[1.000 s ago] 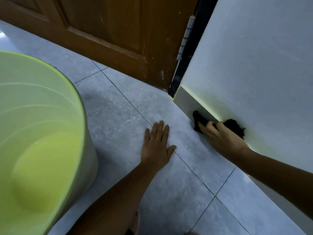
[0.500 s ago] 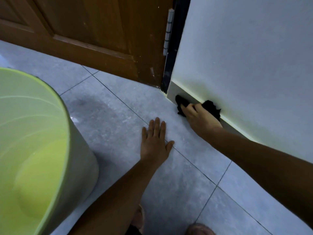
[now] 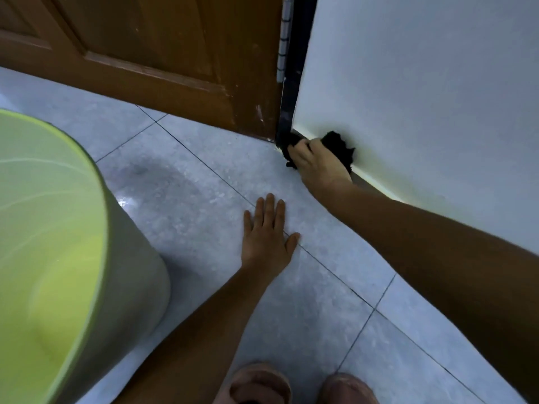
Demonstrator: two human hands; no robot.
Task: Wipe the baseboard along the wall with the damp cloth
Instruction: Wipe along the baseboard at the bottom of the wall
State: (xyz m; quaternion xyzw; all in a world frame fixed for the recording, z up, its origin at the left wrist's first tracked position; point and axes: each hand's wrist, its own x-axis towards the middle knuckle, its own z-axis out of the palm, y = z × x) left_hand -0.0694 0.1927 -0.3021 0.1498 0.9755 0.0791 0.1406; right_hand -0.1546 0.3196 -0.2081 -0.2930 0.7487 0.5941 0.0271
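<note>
The black cloth (image 3: 338, 150) is pressed against the baseboard (image 3: 376, 186) at the wall's end, beside the dark door frame (image 3: 293, 83), gripped by the right hand (image 3: 319, 164). The left hand (image 3: 267, 237) is laid flat, fingers spread, on the grey tile floor (image 3: 189, 199). A green bucket (image 3: 58, 258) stands left.

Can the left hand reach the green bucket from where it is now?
Probably yes. The left hand lies flat on the floor tiles, and only bare floor separates it from the green bucket on its left.

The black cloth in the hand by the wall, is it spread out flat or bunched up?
Bunched up. The black cloth shows as a crumpled wad with ragged edges around the right hand, pressed against the foot of the wall.
</note>
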